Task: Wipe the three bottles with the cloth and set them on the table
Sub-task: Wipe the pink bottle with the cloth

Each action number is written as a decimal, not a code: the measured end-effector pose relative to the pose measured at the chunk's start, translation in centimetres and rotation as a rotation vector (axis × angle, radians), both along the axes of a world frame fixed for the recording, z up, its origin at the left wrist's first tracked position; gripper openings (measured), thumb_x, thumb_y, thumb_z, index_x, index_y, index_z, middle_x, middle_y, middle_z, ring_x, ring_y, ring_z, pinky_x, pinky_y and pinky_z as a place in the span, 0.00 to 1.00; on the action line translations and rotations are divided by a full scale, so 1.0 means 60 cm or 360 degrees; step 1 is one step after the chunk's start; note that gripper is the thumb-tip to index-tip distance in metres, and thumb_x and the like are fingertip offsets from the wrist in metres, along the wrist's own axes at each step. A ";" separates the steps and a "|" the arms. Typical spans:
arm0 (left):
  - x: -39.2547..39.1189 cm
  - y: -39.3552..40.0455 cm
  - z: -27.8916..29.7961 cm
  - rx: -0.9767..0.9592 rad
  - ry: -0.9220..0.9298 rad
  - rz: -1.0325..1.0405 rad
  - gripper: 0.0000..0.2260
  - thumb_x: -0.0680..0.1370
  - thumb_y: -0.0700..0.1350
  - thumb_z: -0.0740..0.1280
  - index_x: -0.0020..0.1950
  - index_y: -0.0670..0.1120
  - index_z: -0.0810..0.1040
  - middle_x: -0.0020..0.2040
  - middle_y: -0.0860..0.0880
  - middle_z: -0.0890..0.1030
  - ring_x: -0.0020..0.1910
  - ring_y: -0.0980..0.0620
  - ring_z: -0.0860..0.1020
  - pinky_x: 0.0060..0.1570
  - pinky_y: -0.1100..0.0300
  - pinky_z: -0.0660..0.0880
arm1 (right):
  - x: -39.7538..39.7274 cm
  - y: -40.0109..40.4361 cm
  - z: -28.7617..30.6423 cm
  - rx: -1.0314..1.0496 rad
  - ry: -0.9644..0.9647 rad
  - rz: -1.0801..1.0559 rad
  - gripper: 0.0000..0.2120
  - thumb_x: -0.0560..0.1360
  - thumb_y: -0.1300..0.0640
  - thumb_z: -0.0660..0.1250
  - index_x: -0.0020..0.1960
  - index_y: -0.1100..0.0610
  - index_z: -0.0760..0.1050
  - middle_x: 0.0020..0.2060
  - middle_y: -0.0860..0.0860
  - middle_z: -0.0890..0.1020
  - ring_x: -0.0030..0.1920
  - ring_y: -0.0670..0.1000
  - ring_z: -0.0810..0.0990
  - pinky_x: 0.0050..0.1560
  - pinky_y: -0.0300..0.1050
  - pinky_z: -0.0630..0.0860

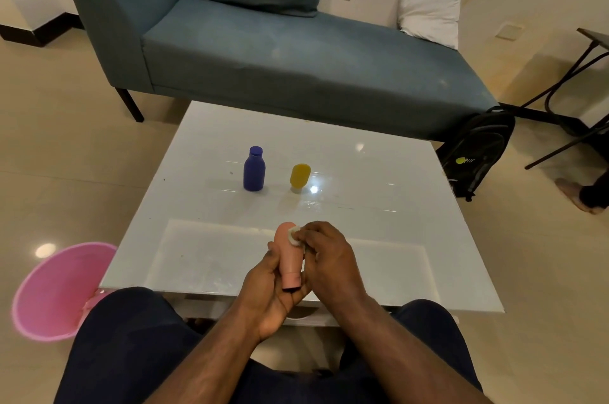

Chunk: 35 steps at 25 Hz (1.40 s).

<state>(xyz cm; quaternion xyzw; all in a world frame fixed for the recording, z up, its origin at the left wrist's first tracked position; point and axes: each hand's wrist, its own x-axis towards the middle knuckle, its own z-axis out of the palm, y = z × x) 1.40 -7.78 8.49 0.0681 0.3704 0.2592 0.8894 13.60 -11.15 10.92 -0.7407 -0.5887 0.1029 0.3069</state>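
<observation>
My left hand [270, 291] grips a pink bottle [289, 255] over the near edge of the white table [379, 238], its cap end pointing toward me. My right hand [329, 258] pinches a small white cloth [294, 235] against the bottle's far, rounded end. A blue bottle [254, 169] stands upright near the table's middle. To its right a yellow bottle [300, 176] stands on its pale cap end, upside down.
A pink bucket [56, 291] sits on the floor at the table's near left corner. Behind the table is a blue-grey sofa [280, 57]. A black backpack [478, 153] leans at the right, with a dark folding table's legs [566, 100] and a person's foot [583, 197] beyond.
</observation>
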 end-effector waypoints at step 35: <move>0.001 -0.006 0.000 0.0319 0.0322 -0.0205 0.31 0.80 0.67 0.53 0.67 0.44 0.76 0.57 0.40 0.85 0.57 0.41 0.84 0.54 0.46 0.79 | -0.032 -0.049 0.012 -0.0220 -0.0558 0.0554 0.17 0.72 0.54 0.70 0.61 0.53 0.75 0.53 0.50 0.77 0.52 0.50 0.73 0.47 0.40 0.74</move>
